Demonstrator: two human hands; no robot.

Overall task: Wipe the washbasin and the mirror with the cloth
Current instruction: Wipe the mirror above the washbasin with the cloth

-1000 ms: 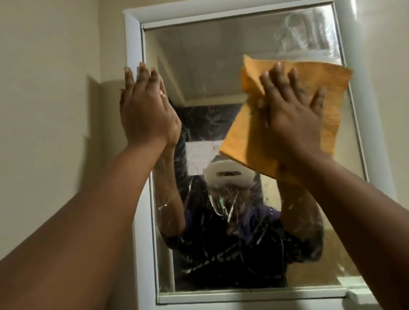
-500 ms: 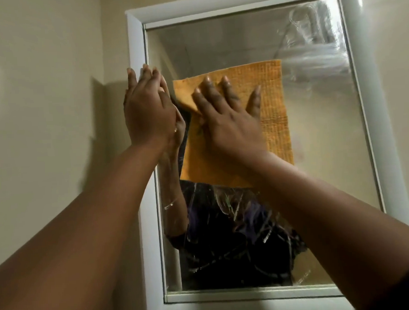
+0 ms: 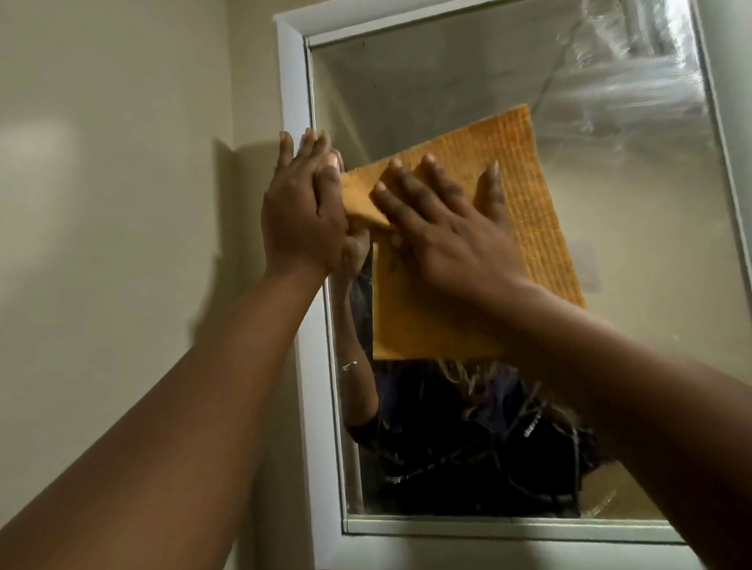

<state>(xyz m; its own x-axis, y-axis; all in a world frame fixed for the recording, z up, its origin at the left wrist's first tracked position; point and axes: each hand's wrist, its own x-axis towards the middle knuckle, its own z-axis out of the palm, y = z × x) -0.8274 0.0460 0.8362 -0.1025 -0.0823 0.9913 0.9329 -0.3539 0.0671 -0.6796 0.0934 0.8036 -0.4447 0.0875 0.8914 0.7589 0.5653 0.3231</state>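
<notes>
Bracing the white frame (image 3: 295, 71), the left hand (image 3: 303, 214).

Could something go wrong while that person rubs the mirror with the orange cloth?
Maybe. The right hand presses the orange cloth with flat fingers and does not grip it, so it might slip and fall. The cloth's corner is folded under near the left hand, so that bit may wipe badly. The mirror shows smears at the top right and streaks lower down, which could get missed. The left hand rests on the glass by the white frame and may leave fingermarks.
</notes>
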